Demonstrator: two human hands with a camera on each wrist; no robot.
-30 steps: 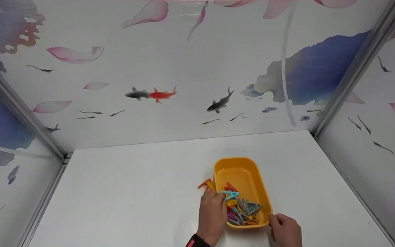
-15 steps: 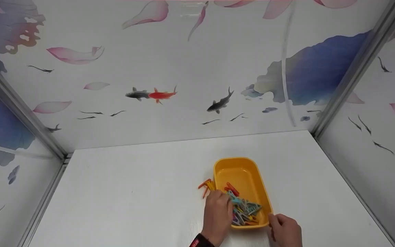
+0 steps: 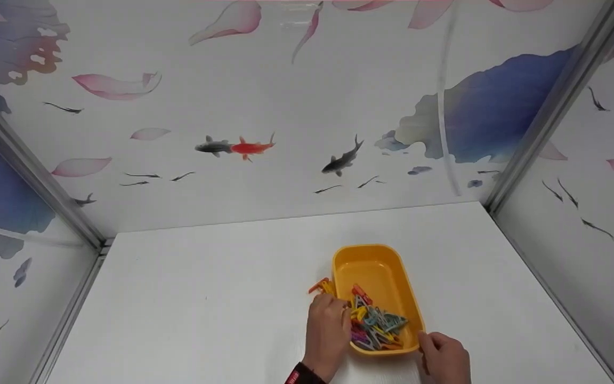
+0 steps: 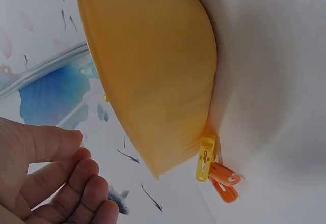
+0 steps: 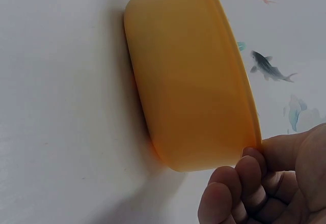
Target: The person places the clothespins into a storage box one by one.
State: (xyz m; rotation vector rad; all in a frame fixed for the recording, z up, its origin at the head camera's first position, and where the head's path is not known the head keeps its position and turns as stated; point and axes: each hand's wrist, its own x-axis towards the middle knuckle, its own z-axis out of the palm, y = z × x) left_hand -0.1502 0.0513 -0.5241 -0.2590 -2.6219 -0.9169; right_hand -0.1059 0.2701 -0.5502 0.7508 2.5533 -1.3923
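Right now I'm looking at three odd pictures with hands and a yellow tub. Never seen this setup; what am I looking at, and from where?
No machine here: a person works with two bare hands, wearing three cameras.

The wide picture comes from the head, looking down at a white table walled by fish-painted panels. On it stands a yellow tub holding a pile of coloured clothespins.

The left hand is at the tub's left rim, fingers among the pins; whether it pinches one is hidden. Orange and yellow pegs are clipped on that rim.

The right hand touches the tub's near right corner.

The other two pictures come from the wrists and show the tub's outer wall close up.
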